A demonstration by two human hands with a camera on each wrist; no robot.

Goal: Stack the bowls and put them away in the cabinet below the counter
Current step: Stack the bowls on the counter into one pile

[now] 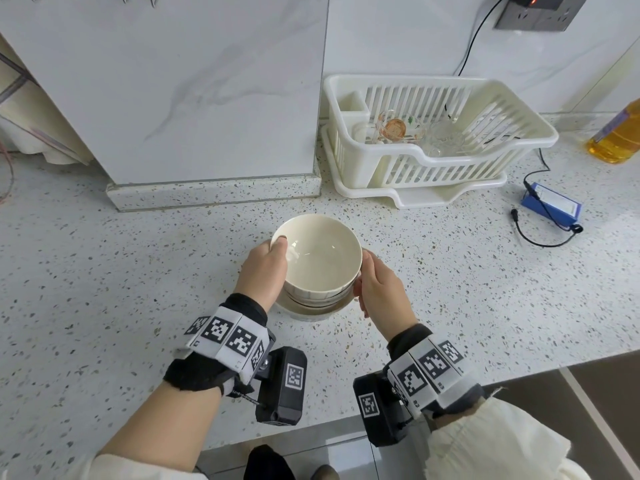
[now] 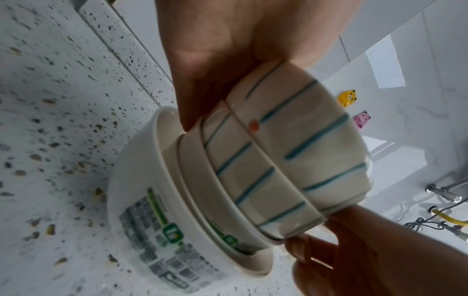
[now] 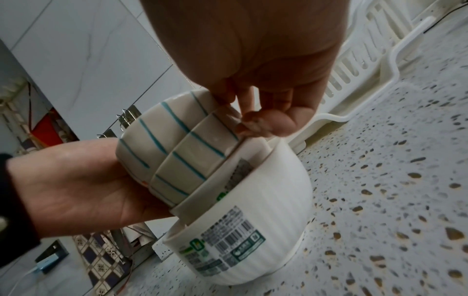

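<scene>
A stack of nested bowls stands mid-counter. The top cream bowl (image 1: 322, 254) has blue stripes outside (image 2: 316, 130); a second striped bowl (image 2: 253, 180) and a plain one lie under it. All sit, slightly tilted, in a large white ribbed bowl (image 3: 266, 200) with a printed label, which rests on the counter. My left hand (image 1: 266, 271) grips the left side of the upper bowls, thumb over the top rim, palm cupping them (image 3: 76, 184). My right hand (image 1: 377, 289) holds the right side, its fingertips (image 3: 253, 124) curled at the striped bowls' rims.
A white dish rack (image 1: 485, 157) holding glassware stands at the back right. Right of it are a yellow oil bottle (image 1: 620, 136) and a blue box (image 1: 550, 204) with a black cable. A tiled pillar (image 1: 207, 98) rises behind the bowls. The counter's front edge (image 1: 346, 424) is just beneath my wrists.
</scene>
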